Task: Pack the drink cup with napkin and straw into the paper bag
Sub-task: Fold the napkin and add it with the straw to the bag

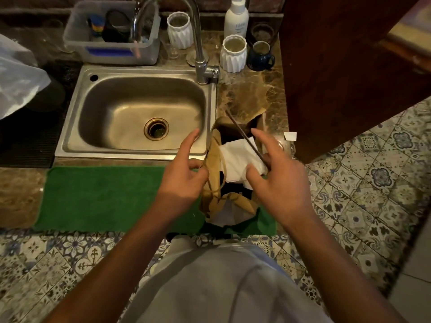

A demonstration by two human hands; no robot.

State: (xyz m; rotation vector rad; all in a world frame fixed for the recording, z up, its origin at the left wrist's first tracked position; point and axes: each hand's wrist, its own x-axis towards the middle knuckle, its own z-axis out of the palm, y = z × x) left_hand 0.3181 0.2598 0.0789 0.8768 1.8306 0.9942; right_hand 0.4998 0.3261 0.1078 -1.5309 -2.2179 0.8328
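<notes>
A brown paper bag point(215, 159) stands open on the green mat point(105, 197), just right of the sink. Inside its mouth lies a white napkin point(235, 157), and a dark straw point(242, 138) slants across it, sticking out toward the counter. My left hand point(184, 176) pinches the bag's left rim and handle. My right hand point(275, 180) is at the bag's right side, thumb and a finger closed on the napkin and the straw's lower end. Something clear and shiny point(285, 145) shows behind my right fingers; I cannot tell whether it is the cup.
A steel sink point(137, 113) with a tall tap point(198, 43) lies to the left. White ribbed vases point(233, 53), a blue mug point(260, 55), a lotion bottle point(236, 17) and a plastic bin point(112, 36) line the back. A wooden cabinet point(338, 78) rises on the right.
</notes>
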